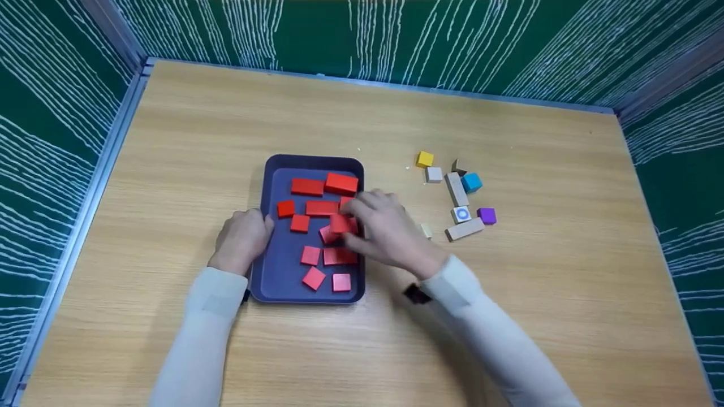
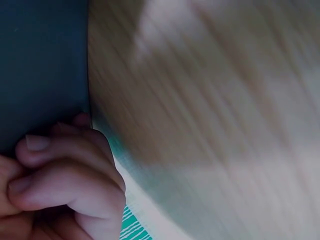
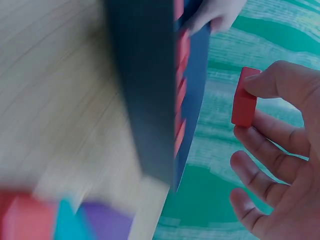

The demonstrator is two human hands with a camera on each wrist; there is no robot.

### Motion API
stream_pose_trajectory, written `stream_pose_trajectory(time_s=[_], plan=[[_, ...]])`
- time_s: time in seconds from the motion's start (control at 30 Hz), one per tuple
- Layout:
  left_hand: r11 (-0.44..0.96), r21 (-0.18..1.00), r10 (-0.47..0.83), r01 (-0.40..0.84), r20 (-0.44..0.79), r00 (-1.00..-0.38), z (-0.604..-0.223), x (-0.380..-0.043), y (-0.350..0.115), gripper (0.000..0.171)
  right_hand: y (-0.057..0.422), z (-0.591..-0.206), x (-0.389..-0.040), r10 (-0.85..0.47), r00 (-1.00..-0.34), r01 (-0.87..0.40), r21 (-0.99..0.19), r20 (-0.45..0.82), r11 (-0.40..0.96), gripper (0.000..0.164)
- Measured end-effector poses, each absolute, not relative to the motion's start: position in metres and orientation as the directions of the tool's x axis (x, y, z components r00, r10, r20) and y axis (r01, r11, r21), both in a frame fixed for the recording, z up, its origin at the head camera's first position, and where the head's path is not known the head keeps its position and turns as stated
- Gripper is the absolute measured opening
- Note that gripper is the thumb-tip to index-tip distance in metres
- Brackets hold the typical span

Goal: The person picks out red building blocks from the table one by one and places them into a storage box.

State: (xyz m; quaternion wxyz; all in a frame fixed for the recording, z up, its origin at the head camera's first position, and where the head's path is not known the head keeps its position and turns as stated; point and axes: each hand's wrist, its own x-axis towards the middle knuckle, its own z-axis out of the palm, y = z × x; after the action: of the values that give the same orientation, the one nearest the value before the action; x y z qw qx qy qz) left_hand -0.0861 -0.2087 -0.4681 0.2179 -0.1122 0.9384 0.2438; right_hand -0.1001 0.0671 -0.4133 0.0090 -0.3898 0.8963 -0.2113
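A dark blue tray stands on the table, with several red and pink wooden blocks lying in it, such as a long red block and a pink cube. My left hand grips the tray's left edge; in the left wrist view its curled fingers lie at the tray wall. Over the tray's right side, my right hand pinches a red block between thumb and fingertips, its other fingers spread. That hand partly hides the blocks beneath.
Right of the tray lie a yellow cube, a blue block, a purple cube, long grey blocks and a few smaller pieces. Green walls with white streaks border the wooden table.
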Motion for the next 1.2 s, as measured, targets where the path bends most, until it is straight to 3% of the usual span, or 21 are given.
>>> stream_pose_trajectory(time_s=[0.33, 0.6, 1.0, 1.2], plan=[[0.855, 0.439, -0.08, -0.275, -0.412, -0.907, -0.471, -0.086, -0.211, 0.037, 0.0, -0.418, -0.094, -0.809, -0.582, -0.778, -0.351, 0.087, 0.522, 0.033], [0.852, 0.451, -0.08, -0.267, -0.393, -0.916, -0.472, -0.086, -0.212, 0.037, -0.016, -0.43, -0.091, -0.853, -0.517, -0.804, -0.302, -0.072, 0.512, 0.035], [0.847, 0.445, -0.089, -0.293, -0.425, -0.901, -0.471, -0.085, -0.211, 0.037, -0.026, -0.445, -0.087, -0.833, -0.505, -0.802, -0.235, -0.225, 0.549, 0.039], [0.848, 0.446, -0.089, -0.286, -0.412, -0.907, -0.471, -0.084, -0.213, 0.038, -0.02, -0.444, -0.085, -0.834, -0.516, -0.791, -0.266, -0.194, 0.551, 0.04]])
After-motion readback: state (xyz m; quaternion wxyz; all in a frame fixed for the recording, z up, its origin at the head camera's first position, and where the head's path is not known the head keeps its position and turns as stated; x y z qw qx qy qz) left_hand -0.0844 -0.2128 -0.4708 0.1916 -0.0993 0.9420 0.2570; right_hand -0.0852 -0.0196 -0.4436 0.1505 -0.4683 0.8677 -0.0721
